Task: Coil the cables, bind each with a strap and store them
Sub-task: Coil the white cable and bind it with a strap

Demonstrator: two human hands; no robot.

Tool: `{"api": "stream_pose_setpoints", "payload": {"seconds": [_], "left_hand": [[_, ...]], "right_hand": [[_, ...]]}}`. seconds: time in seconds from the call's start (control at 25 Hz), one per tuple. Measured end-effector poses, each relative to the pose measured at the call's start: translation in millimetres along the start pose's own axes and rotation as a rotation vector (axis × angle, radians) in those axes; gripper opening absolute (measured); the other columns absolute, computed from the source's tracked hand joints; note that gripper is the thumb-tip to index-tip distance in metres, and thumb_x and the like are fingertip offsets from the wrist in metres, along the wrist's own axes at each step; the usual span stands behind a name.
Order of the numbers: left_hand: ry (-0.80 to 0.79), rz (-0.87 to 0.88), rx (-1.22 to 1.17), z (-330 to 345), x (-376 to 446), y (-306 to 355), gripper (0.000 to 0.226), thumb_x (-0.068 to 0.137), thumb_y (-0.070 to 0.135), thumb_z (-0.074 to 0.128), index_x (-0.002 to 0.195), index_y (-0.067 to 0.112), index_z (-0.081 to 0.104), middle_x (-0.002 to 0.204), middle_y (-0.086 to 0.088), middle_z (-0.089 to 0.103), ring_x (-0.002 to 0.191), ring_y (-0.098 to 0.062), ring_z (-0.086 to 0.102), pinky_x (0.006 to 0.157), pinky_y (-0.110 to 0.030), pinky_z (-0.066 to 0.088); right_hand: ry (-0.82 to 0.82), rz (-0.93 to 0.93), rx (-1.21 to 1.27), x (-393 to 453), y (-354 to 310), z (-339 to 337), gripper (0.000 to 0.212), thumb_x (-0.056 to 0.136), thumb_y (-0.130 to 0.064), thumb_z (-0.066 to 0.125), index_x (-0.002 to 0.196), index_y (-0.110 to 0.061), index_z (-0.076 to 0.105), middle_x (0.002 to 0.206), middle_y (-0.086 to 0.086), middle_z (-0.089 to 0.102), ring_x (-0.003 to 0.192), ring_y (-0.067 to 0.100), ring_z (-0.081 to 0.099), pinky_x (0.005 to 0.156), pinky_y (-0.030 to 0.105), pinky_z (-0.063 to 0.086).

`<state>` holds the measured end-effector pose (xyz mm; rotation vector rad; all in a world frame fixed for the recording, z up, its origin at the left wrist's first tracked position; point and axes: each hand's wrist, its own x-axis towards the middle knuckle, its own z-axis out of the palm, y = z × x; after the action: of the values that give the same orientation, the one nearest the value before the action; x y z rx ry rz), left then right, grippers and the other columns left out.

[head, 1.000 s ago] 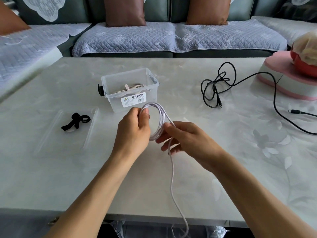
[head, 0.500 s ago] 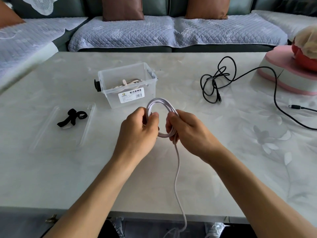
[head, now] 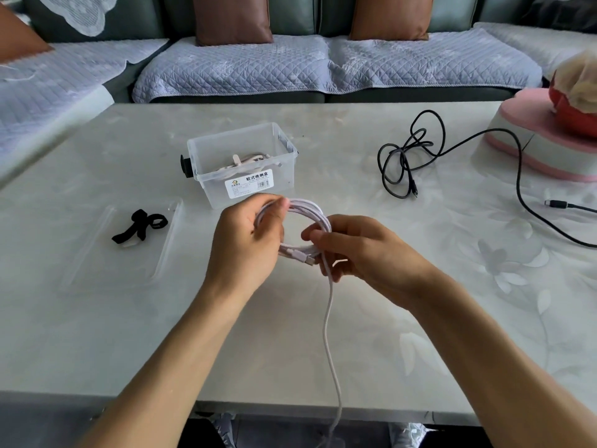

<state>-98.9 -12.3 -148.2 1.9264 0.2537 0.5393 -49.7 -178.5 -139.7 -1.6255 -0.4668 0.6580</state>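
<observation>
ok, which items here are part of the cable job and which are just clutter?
Job:
- white cable, coil held by left hand and right hand
- black cable, loose on table
- black strap
- clear storage box

Clutter:
- pink stand with red bowl
- sofa, brown cushions

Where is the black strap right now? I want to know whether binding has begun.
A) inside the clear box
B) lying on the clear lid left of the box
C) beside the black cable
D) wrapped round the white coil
B: the black strap lies loose on the clear lid, left of the clear box, while the left hand and right hand hold the white cable, which has no strap on it.
</observation>
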Motion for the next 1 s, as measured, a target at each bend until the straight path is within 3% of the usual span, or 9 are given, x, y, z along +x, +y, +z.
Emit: {"api": "stream_pose_setpoints", "payload": {"seconds": [0.12, 0.28, 0.44, 0.6, 0.72, 0.84, 1.0], "left_hand": [[0.103, -0.065, -0.053, 4, -5, 5, 0.024, 0.101, 0.023, 0.05, 0.085, 0.016, 0.066, 0.048, 0.009, 0.047, 0.04, -0.015, 0.041, 0.045, -0.027, 0.038], [0.047, -0.019, -0.06, 2, -10, 13, 0.021, 0.102, 0.021, 0.048, 0.089, 0.012, 0.063, 0.052, 0.003, 0.055, 0.037, -0.017, 0.049, 0.045, -0.023, 0.042], [-0.128, -0.111, -0.137, -10, -6, 16, 0.011, 0.095, 0.022, 0.055, 0.093, 0.014, 0.062, 0.054, -0.005, 0.062, 0.039, -0.024, 0.051, 0.047, -0.034, 0.047], [-0.32, 0.023, 0.042, -15, -8, 17, 0.015, 0.097, 0.03, 0.058, 0.092, 0.023, 0.07, 0.047, 0.001, 0.056, 0.041, -0.012, 0.049, 0.046, -0.019, 0.04], [-0.313, 0.069, 0.149, -10, -6, 13, 0.024, 0.1, 0.028, 0.052, 0.081, 0.026, 0.068, 0.042, 0.004, 0.05, 0.04, -0.008, 0.044, 0.046, -0.02, 0.036], [-0.283, 0.003, 0.113, -10, -5, 13, 0.029, 0.1, 0.028, 0.052, 0.076, 0.022, 0.066, 0.042, 0.004, 0.047, 0.041, -0.01, 0.041, 0.047, -0.023, 0.035], [-0.311, -0.059, 0.114, -6, -9, 14, 0.031, 0.1, 0.027, 0.051, 0.072, 0.02, 0.064, 0.044, 0.004, 0.047, 0.042, -0.009, 0.039, 0.046, -0.02, 0.032]], "right_hand": [[-0.025, -0.003, 0.181, -2, -2, 6, 0.018, 0.099, -0.018, 0.052, 0.1, -0.003, 0.061, 0.084, 0.006, 0.068, 0.072, 0.02, 0.062, 0.062, 0.028, 0.049], [0.122, -0.038, 0.314, 0, 0, 5, 0.017, 0.097, -0.018, 0.055, 0.094, -0.003, 0.062, 0.074, 0.007, 0.065, 0.061, 0.02, 0.059, 0.055, 0.027, 0.05], [0.154, -0.046, 0.212, -1, -2, -3, 0.018, 0.092, -0.014, 0.063, 0.096, 0.003, 0.068, 0.078, 0.011, 0.07, 0.058, 0.019, 0.058, 0.053, 0.026, 0.05], [0.067, -0.025, 0.01, -3, -7, -3, 0.017, 0.089, -0.012, 0.068, 0.092, 0.005, 0.07, 0.08, 0.019, 0.071, 0.053, 0.018, 0.056, 0.051, 0.026, 0.049], [0.078, 0.006, 0.03, -2, -6, -5, 0.02, 0.09, -0.014, 0.067, 0.093, 0.005, 0.069, 0.083, 0.023, 0.069, 0.054, 0.017, 0.057, 0.051, 0.026, 0.05], [0.049, 0.061, 0.121, -2, -8, -15, 0.012, 0.092, -0.008, 0.061, 0.09, 0.001, 0.07, 0.076, 0.011, 0.068, 0.057, 0.017, 0.058, 0.053, 0.026, 0.05], [0.059, 0.082, -0.001, -6, -12, -25, 0.01, 0.09, -0.004, 0.063, 0.088, 0.0, 0.072, 0.072, 0.009, 0.066, 0.06, 0.016, 0.06, 0.054, 0.026, 0.05]]}}
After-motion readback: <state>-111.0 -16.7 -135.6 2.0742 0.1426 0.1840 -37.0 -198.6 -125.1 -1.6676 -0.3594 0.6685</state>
